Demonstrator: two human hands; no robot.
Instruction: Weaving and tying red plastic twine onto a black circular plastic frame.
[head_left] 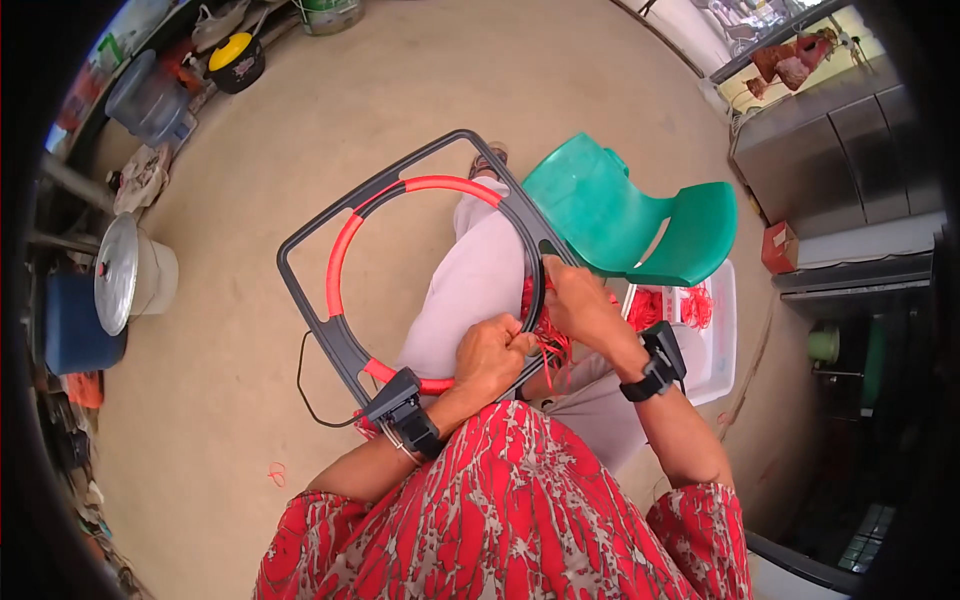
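Note:
A black plastic frame point(372, 189) with a round inner ring lies tilted across my lap. Red strip wrapping point(345, 262) covers several stretches of the ring; the right side shows bare black. My left hand point(492, 357) is closed on the ring's lower right part, thumb and fingers pressed together. Just above and to the right, my right hand point(585, 308) is closed beside the frame's right bar, at a bundle of loose red strands point(556, 340). Its fingertips are partly hidden, so its exact grip is hard to see. The strands hang between both hands.
A green plastic chair point(600, 205) stands just beyond my right hand. Beside it a white tray point(722, 345) holds more red strands. At the left are a lidded white bucket point(150, 275), a blue container point(80, 325) and a water jug point(148, 98). Steel cabinets point(840, 150) line the right.

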